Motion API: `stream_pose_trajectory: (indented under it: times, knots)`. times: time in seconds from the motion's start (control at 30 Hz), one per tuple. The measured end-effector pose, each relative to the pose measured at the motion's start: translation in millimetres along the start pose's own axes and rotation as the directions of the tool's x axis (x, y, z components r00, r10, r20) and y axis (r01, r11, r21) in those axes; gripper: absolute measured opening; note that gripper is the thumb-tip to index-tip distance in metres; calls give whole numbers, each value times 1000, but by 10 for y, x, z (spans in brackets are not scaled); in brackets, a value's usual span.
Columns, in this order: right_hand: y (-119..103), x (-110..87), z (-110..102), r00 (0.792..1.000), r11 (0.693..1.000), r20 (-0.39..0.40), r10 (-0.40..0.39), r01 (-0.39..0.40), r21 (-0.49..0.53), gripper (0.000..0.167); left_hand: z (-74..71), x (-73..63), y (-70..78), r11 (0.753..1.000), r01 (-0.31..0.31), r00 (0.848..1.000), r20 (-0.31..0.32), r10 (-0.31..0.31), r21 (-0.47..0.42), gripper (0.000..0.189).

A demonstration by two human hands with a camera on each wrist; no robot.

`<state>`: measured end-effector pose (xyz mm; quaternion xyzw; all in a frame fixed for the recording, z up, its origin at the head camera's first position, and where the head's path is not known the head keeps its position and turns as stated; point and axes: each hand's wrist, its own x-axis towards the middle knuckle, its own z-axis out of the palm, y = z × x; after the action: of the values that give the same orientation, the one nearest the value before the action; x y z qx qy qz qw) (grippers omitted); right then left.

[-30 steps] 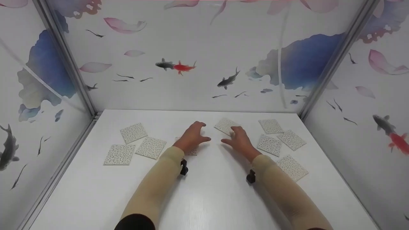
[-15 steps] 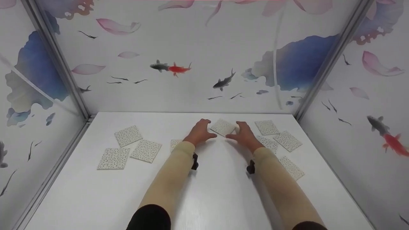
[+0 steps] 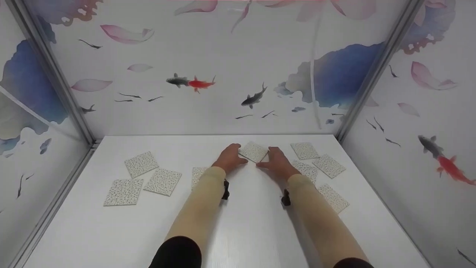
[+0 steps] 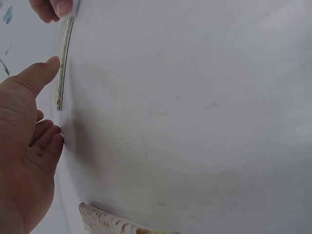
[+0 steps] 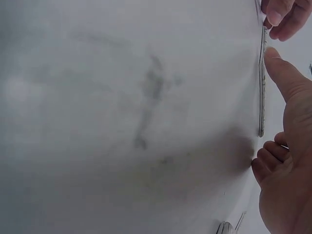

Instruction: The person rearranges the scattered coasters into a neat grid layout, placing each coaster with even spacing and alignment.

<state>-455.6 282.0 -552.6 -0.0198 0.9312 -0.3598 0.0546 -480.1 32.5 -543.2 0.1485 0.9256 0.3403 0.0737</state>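
Near the back of the white table lies a speckled square tile (image 3: 254, 151), one corner pointing toward me. My left hand (image 3: 227, 158) is at its left corner, thumb and fingers spread on either side. At the right edge my right hand (image 3: 278, 163) has its thumb close to the near corner and its fingers by the right corner. Both wrist views catch the tile edge-on: the left thumb (image 4: 46, 73) reaches its edge, as does the right thumb (image 5: 278, 61). Other fingers are loosely bent; whether they touch the tile is hard to tell.
Several similar tiles lie on the left, including a single tile (image 3: 123, 192) and one partly under the left arm (image 3: 197, 175). More are on the right, among them a tile (image 3: 329, 166) and one beside the right forearm (image 3: 334, 198). Printed walls (image 3: 223, 119) enclose the table.
Both hands have moved in to the central tile, the left one coming from the left, and now stand at its sides. The tiles keep their places; the head view has shifted slightly.
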Motion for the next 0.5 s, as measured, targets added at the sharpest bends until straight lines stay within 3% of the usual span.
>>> stream_pose_trajectory:
  times: [0.3,0.5]
  knots:
    - [-50,39,76,1000,999,-5,6,-6,-42,110,63,33,41,1000,-18,1000,-18,18,-14,80]
    - [-57,20,77,1000,997,-11,16,-17,-75,104,76,141,30,1000,-8,1000,15,7,27,88]
